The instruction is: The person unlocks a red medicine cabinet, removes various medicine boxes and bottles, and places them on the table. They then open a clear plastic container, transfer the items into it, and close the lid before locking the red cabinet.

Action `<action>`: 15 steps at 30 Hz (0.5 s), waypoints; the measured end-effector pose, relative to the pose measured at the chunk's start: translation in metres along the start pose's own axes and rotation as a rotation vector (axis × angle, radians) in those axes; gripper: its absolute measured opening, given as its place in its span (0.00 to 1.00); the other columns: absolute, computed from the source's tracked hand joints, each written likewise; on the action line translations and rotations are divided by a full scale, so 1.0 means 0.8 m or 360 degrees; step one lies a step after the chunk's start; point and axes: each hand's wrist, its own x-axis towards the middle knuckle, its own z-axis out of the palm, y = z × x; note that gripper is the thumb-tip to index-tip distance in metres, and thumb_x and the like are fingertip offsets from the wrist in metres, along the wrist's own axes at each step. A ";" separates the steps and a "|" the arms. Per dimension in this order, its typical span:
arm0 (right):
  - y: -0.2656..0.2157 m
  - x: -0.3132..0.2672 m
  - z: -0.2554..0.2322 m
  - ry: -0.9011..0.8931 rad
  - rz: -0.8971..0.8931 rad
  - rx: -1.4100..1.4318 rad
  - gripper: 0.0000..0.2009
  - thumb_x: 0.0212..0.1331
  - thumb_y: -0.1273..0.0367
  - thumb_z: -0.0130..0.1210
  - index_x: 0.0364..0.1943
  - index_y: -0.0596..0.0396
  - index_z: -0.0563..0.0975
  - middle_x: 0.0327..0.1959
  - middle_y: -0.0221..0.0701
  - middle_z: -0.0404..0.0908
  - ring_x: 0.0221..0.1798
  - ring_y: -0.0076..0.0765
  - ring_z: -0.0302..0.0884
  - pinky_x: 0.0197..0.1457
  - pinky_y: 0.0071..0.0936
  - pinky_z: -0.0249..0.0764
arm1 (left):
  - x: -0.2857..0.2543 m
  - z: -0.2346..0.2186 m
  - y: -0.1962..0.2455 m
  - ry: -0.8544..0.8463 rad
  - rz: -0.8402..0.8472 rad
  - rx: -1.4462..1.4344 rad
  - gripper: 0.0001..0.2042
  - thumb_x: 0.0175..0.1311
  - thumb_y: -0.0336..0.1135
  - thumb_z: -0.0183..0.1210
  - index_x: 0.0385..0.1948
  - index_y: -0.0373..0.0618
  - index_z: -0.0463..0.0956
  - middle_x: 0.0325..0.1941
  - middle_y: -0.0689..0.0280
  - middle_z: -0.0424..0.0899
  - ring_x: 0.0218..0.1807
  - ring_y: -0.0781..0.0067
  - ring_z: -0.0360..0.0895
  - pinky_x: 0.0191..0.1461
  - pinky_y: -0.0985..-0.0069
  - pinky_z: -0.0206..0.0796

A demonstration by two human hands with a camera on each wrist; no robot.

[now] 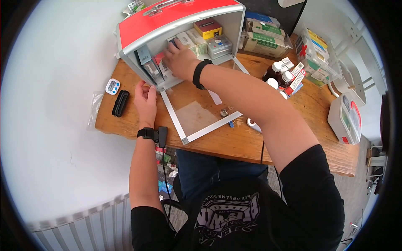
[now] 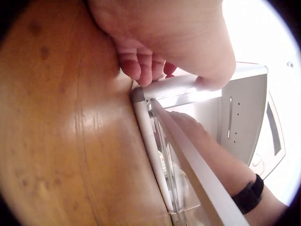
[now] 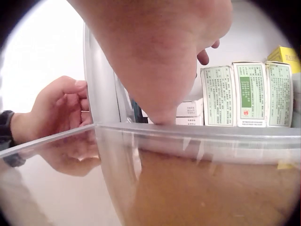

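Note:
A red-topped medicine case (image 1: 180, 16) with silver edges stands on its side at the back of the table, its transparent door (image 1: 197, 121) folded down. My right hand (image 1: 181, 60) reaches inside, over the medicine boxes. Its fingers are at a dark-topped box (image 1: 171, 41); in the right wrist view the palm hides most of them, so I cannot tell whether they pinch it. Green-and-white boxes (image 3: 249, 94) stand upright to the right of that hand. My left hand (image 1: 145, 102) holds the case's front left edge near the bottom corner, thumb on the frame (image 2: 174, 87), fingers curled beside it.
A white timer (image 1: 112, 86) and a black case (image 1: 120, 103) lie left. Medicine bottles (image 1: 273, 71) and small cartons (image 1: 298, 77) stand right of the door. Further right are a box-filled plastic bin (image 1: 312, 67) and a white lidded box (image 1: 344, 119). A small glass vial (image 1: 224, 112) is by the door.

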 end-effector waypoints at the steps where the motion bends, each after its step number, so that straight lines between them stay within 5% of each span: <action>1: 0.001 0.004 -0.006 -0.0002 -0.0005 -0.0001 0.22 0.73 0.59 0.50 0.65 0.49 0.82 0.76 0.39 0.71 0.79 0.54 0.63 0.85 0.59 0.47 | -0.001 -0.001 -0.002 0.0006 -0.0006 0.0012 0.21 0.75 0.33 0.60 0.64 0.31 0.69 0.38 0.66 0.80 0.34 0.80 0.77 0.37 0.80 0.71; 4: -0.002 0.013 -0.013 -0.0169 0.0083 -0.0028 0.22 0.73 0.59 0.48 0.65 0.47 0.82 0.76 0.39 0.71 0.80 0.54 0.61 0.84 0.61 0.48 | 0.002 0.000 -0.008 0.0034 0.0022 0.0036 0.21 0.75 0.33 0.60 0.64 0.31 0.70 0.39 0.66 0.80 0.34 0.80 0.77 0.37 0.80 0.71; 6: -0.013 0.015 0.002 -0.0037 0.0184 -0.0083 0.32 0.63 0.48 0.63 0.68 0.48 0.78 0.73 0.37 0.73 0.80 0.52 0.59 0.84 0.61 0.48 | 0.004 0.004 -0.010 0.0043 0.0009 -0.0037 0.22 0.74 0.33 0.61 0.64 0.32 0.71 0.38 0.66 0.81 0.34 0.80 0.78 0.37 0.79 0.71; 8: -0.010 0.005 -0.009 -0.0093 0.0199 -0.0021 0.34 0.62 0.46 0.63 0.68 0.50 0.78 0.73 0.41 0.73 0.80 0.53 0.60 0.84 0.61 0.49 | 0.001 0.002 -0.008 0.0068 -0.0025 -0.0105 0.22 0.73 0.34 0.63 0.64 0.33 0.72 0.37 0.66 0.82 0.34 0.79 0.78 0.36 0.79 0.71; 10: -0.004 -0.010 -0.031 -0.0152 0.0325 0.0405 0.37 0.60 0.43 0.63 0.68 0.51 0.77 0.72 0.44 0.74 0.79 0.55 0.61 0.83 0.61 0.50 | 0.000 -0.001 -0.003 0.0035 -0.0035 0.0000 0.22 0.74 0.34 0.62 0.65 0.33 0.71 0.39 0.65 0.83 0.35 0.79 0.79 0.37 0.79 0.72; 12: -0.004 -0.036 -0.054 0.0059 0.0342 0.0696 0.36 0.60 0.42 0.63 0.64 0.55 0.79 0.67 0.46 0.77 0.73 0.58 0.69 0.79 0.58 0.59 | 0.000 -0.002 -0.008 0.0039 -0.0054 0.0021 0.23 0.74 0.34 0.62 0.66 0.33 0.70 0.40 0.65 0.83 0.36 0.79 0.79 0.38 0.78 0.74; 15: 0.016 -0.147 -0.131 0.0318 0.0165 0.0980 0.24 0.63 0.53 0.65 0.57 0.53 0.81 0.56 0.43 0.83 0.60 0.54 0.80 0.64 0.47 0.76 | -0.001 -0.002 -0.005 0.0035 -0.0039 0.0020 0.22 0.75 0.34 0.61 0.66 0.32 0.71 0.40 0.65 0.83 0.36 0.80 0.79 0.39 0.79 0.73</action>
